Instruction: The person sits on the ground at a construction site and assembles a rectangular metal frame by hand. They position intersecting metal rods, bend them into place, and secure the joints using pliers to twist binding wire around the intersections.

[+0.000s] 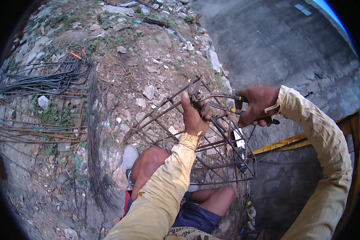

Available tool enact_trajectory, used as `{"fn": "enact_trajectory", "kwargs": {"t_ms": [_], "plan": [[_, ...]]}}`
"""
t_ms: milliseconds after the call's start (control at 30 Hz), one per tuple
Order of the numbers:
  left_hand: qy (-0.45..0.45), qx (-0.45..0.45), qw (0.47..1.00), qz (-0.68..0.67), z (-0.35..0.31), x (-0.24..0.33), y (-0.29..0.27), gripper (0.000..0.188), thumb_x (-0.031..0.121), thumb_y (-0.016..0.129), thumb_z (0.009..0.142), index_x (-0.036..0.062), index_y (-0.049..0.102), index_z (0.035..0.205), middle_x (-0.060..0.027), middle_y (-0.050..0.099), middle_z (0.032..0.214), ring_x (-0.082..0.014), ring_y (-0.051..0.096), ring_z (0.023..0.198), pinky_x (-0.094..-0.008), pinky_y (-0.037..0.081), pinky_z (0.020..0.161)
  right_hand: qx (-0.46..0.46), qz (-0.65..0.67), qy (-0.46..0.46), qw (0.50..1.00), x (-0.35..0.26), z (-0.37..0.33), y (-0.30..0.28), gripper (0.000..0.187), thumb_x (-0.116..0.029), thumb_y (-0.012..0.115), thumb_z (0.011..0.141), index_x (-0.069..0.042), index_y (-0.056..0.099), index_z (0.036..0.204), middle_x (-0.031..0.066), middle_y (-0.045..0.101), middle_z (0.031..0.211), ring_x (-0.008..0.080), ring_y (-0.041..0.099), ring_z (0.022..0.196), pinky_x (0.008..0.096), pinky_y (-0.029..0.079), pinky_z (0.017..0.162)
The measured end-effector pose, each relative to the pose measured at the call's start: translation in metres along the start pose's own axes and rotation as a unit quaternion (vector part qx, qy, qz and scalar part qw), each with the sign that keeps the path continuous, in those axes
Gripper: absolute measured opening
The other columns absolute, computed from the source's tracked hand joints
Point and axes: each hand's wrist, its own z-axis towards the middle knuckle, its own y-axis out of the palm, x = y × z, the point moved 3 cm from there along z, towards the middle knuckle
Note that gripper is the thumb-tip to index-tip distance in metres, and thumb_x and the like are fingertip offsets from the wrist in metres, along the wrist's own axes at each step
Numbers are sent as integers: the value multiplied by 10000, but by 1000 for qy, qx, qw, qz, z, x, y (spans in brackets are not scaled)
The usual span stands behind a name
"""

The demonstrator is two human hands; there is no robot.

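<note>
My right hand (262,106) is wrapped round the handles of a pair of pincers (220,96), which have dark metal and worn yellow-and-black grips. The jaws of the pincers are at a corner of a rusty rebar cage (156,116), right beside my left thumb. My left hand (196,117) is closed on the cage near that corner, with its thumb pointing up and its fingers curled round the steel. Any tie wire in the jaws is too small to make out. The cage, made of long bars and bent stirrups, lies slanted across in front of my legs.
A long bundle of thin dark wire (95,144) lies on the rubble ground to the left. Beyond it are stacked bent rebars (48,80), with two orange-red ends (76,55) on top. A grey wall (276,48) rises at the right, near a yellow strip (278,147).
</note>
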Motion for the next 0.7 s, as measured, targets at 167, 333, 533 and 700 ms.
{"fn": "enact_trajectory", "kwargs": {"t_ms": [167,333,533,700], "plan": [[10,42,999,27,0,4,-3,700,831,544,774,133,579,733,21,377,551,-153,356,458,-374,442,563,139,-112,-24,984,-26,-28,10,416,-260,676,864,30,537,1128,191,660,778,356,680,716,453,540,666],[0,-4,1000,2,0,7,-5,722,850,492,791,141,553,665,21,354,527,-164,361,473,-377,431,597,67,-179,14,982,-38,-31,-6,467,-409,610,930,23,579,1102,274,654,811,383,680,771,494,522,685],[-14,-37,999,14,-1,5,-1,715,842,465,812,148,528,650,21,353,523,-163,382,490,-359,399,600,85,-131,-88,984,35,-7,18,546,-502,504,979,-8,602,1193,235,677,876,437,664,818,516,520,734],[-7,-28,999,18,-6,3,3,711,852,450,808,156,538,691,21,364,545,-159,378,499,-355,394,607,114,-192,-69,972,27,-15,11,511,-469,492,991,-8,595,1188,211,653,976,392,660,925,487,532,782]]}}
